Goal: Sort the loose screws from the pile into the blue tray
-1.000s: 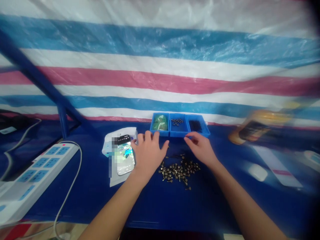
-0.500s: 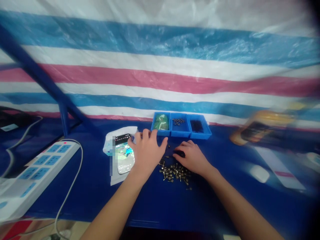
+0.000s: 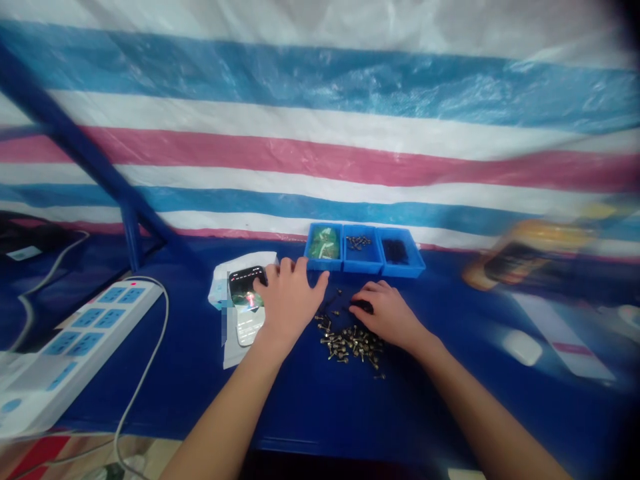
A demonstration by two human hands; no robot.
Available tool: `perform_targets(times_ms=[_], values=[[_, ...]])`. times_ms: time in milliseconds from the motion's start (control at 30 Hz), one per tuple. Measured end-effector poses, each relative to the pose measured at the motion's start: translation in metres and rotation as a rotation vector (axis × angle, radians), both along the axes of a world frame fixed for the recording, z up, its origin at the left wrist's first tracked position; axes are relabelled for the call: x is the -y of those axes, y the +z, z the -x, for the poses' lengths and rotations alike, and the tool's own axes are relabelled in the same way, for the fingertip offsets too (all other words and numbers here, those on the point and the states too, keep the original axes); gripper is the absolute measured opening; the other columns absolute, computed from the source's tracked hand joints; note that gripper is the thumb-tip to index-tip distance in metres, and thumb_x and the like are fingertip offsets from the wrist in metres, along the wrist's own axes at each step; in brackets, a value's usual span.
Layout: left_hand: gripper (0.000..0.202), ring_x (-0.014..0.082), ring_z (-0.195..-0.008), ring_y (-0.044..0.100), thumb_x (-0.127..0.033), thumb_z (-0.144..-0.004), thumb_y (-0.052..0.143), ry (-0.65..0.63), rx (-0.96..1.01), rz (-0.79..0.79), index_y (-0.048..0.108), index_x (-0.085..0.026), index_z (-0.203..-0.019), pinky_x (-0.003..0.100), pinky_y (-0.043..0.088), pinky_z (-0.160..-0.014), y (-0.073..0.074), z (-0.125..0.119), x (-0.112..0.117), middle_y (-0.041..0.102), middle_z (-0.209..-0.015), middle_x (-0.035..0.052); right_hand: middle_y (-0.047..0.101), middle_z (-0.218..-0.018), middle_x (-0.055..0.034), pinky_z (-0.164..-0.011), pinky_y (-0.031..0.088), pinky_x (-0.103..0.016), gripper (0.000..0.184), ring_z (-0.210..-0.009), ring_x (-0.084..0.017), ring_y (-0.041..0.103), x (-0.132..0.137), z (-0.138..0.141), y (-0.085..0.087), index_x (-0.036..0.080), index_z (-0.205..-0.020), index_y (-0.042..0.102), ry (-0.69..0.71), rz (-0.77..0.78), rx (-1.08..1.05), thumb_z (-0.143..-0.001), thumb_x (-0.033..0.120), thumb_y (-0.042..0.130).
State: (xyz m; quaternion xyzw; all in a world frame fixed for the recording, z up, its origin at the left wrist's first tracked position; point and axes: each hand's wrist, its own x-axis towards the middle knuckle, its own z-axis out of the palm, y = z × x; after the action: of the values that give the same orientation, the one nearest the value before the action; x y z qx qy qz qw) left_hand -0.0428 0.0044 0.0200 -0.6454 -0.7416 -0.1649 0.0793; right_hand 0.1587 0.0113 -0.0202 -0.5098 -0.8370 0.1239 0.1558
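My left hand [image 3: 289, 297] hovers with fingers spread beside a phone [image 3: 249, 293], its little-finger side overlapping the phone's edge. The phone lies on a white packet [image 3: 220, 273] with its screen lit. To the right, my right hand [image 3: 387, 308] rests on the blue table with thumb and fingers curled together; a dark patch shows between them, and I cannot make out what it is. Just below lies a heap of small brass-coloured screws [image 3: 353, 343] with dark heads. A few loose screws [image 3: 336, 312] are scattered between my hands.
Behind my hands stand three joined blue trays [image 3: 363, 267], holding a green bag, some metal screws and small black parts. A power strip [image 3: 83, 353] with a white cable [image 3: 150, 373] lies left. On the right are a blurred bottle [image 3: 520, 257] and a white case [image 3: 521, 348].
My left hand has shifted slightly left, opening the gap to my right hand. The phone's screen picture has changed. The whole view has moved a little.
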Motion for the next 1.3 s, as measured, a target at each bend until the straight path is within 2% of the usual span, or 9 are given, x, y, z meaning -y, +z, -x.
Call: perform_targets(times_ms=[133,267,500,633,800,1033,1200,1300], values=[[0.049,0.0409,-0.111,0.05,-0.057,-0.092,0.042,-0.024,0.01,0.0,0.062,-0.022,-0.12,0.066,0.034,-0.094,-0.001,0.004,-0.003,0.062,-0.116,0.0155,0.066,-0.1,-0.0026,-0.08,0.038,-0.036,0.011,-0.095,-0.022,0.055,-0.001,-0.003,-0.001,0.029,-0.096,0.072,-0.001,0.009,-0.001,-0.089,0.031,0.064],[0.047,0.0389,-0.113,0.05,-0.053,-0.093,0.042,-0.065,0.016,-0.048,0.062,-0.022,-0.121,0.064,0.028,-0.102,0.0,0.007,-0.006,0.064,-0.115,0.0139,0.066,-0.098,-0.0016,-0.079,0.038,-0.035,0.009,-0.094,-0.022,0.054,0.0,-0.002,-0.002,0.028,-0.095,0.07,0.003,0.009,-0.014,-0.09,0.027,0.062],[0.041,0.0367,-0.112,0.051,-0.05,-0.092,0.048,-0.151,0.009,-0.064,0.064,-0.023,-0.118,0.065,0.024,-0.105,-0.002,-0.004,0.0,0.066,-0.111,0.0108,0.067,-0.094,-0.0027,-0.081,0.038,-0.034,0.002,-0.091,-0.021,0.055,-0.001,-0.001,-0.003,0.023,-0.092,0.064,0.045,-0.02,-0.073,-0.091,0.023,0.062],[0.038,0.0365,-0.113,0.051,-0.05,-0.092,0.049,-0.17,0.013,-0.065,0.064,-0.024,-0.117,0.067,0.022,-0.106,-0.005,-0.009,0.003,0.066,-0.112,0.01,0.07,-0.095,-0.0015,-0.082,0.038,-0.035,0.006,-0.093,-0.02,0.058,-0.002,-0.001,-0.003,0.023,-0.097,0.062,0.041,-0.023,-0.138,-0.093,0.02,0.058],[0.04,0.0378,-0.114,0.05,-0.051,-0.092,0.048,-0.127,0.018,-0.04,0.064,-0.024,-0.117,0.072,0.017,-0.106,-0.004,-0.008,0.003,0.067,-0.112,0.0114,0.071,-0.097,-0.0026,-0.083,0.039,-0.036,0.008,-0.091,-0.02,0.059,-0.003,-0.002,-0.002,0.024,-0.098,0.066,0.079,-0.059,-0.155,-0.093,0.021,0.06],[0.037,0.0337,-0.115,0.05,-0.048,-0.092,0.05,-0.215,0.019,-0.065,0.063,-0.025,-0.118,0.065,0.015,-0.112,-0.004,-0.011,0.003,0.066,-0.113,0.0089,0.074,-0.103,-0.0031,-0.089,0.042,-0.038,0.02,-0.096,-0.021,0.062,-0.004,-0.004,-0.001,0.025,-0.101,0.072,0.109,-0.066,-0.211,-0.094,0.017,0.055],[0.036,0.0316,-0.114,0.05,-0.046,-0.094,0.05,-0.312,0.027,-0.048,0.063,-0.025,-0.118,0.06,0.016,-0.114,-0.002,-0.014,0.005,0.067,-0.112,0.0081,0.074,-0.107,-0.0038,-0.093,0.046,-0.037,0.02,-0.096,-0.022,0.068,-0.005,-0.006,0.004,0.024,-0.107,0.072,0.002,-0.033,-0.369,-0.092,0.025,0.058],[0.035,0.0302,-0.113,0.051,-0.044,-0.095,0.049,-0.405,0.027,-0.036,0.062,-0.024,-0.12,0.058,0.019,-0.113,-0.002,-0.016,0.006,0.067,-0.11,0.0074,0.076,-0.096,-0.0018,-0.079,0.05,-0.03,0.02,-0.083,-0.019,0.069,-0.007,-0.012,0.008,0.023,-0.095,0.073,-0.127,0.001,-0.458,-0.093,0.035,0.057]])
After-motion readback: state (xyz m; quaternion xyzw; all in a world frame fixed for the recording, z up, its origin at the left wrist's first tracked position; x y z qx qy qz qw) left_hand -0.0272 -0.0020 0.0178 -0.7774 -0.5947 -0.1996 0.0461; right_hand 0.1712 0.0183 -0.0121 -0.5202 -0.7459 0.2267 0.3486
